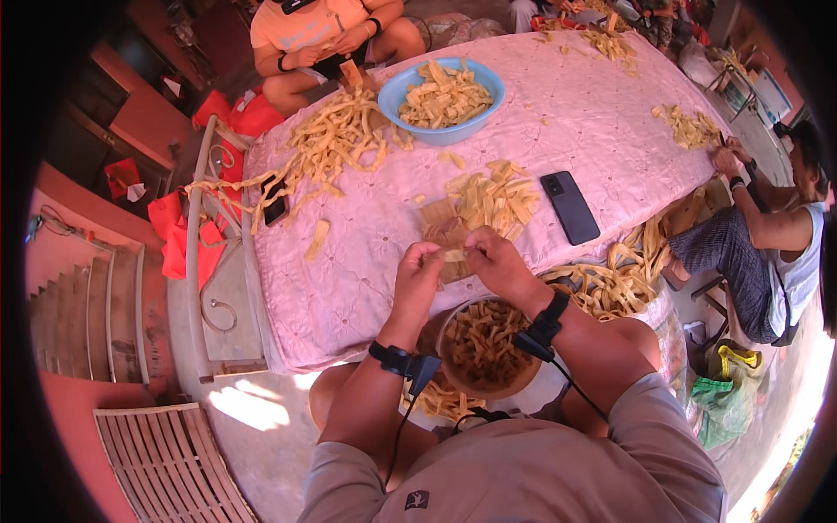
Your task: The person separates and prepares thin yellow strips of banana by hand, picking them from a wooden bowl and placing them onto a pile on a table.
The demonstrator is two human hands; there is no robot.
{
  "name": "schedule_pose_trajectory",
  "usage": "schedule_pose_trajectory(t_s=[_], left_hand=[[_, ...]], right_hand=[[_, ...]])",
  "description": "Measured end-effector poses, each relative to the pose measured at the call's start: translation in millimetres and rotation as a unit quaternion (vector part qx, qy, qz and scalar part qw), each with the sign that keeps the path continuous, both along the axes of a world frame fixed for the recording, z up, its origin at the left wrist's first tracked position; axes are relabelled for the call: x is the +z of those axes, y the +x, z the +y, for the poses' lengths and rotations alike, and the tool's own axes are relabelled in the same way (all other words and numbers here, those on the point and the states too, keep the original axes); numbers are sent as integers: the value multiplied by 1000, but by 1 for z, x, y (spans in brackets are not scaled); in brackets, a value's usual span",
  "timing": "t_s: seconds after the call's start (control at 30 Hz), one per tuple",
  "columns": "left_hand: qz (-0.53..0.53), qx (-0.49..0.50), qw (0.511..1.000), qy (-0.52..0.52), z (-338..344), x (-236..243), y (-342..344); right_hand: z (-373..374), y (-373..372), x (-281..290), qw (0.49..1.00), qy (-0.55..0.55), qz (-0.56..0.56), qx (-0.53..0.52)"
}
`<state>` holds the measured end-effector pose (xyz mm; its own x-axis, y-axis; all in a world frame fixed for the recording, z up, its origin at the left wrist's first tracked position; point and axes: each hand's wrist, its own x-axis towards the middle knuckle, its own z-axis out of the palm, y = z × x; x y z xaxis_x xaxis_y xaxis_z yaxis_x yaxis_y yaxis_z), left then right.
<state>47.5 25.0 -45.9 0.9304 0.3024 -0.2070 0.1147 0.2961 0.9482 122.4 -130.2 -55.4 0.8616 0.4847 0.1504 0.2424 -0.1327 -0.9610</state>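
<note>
Over the near edge of a pink quilted cover (pixel 366 288), my left hand (pixel 420 268) and my right hand (pixel 493 261) are raised close together. Both are closed, fingertips pinching a short, flat, pale-yellow strip (pixel 454 255) stretched between them. Just beyond the fingers lies a brown wooden-looking piece (pixel 438 216), partly hidden. A pile of similar cut strips (pixel 499 196) rests beside it. Below my forearms, between my legs, stands a round container (pixel 446 353) holding darker yellow-brown strips (pixel 490 336). Black bands with small devices circle both my wrists.
A blue basin (pixel 392 115) of strips stands farther back, beside a heap of long strips (pixel 327 139). A dark phone (pixel 570 207) lies right of the pile. More long strips (pixel 621 279) hang at the right. Co-workers sit opposite and at right. A metal bed frame (pixel 202 261) borders the left.
</note>
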Motion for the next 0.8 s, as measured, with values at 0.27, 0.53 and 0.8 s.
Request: schedule_pose_trajectory(t_s=[0.27,0.53,0.8], left_hand=[[33,11,998,57,0,-13,6],[120,16,991,50,-1,-10,0],[105,-131,985,-28,-10,21,-30]], right_hand=[[5,3,-10,997,-55,-48,-22],[-6,2,-29,991,-105,-80,-19],[-46,-15,18,991,-20,134,-12]])
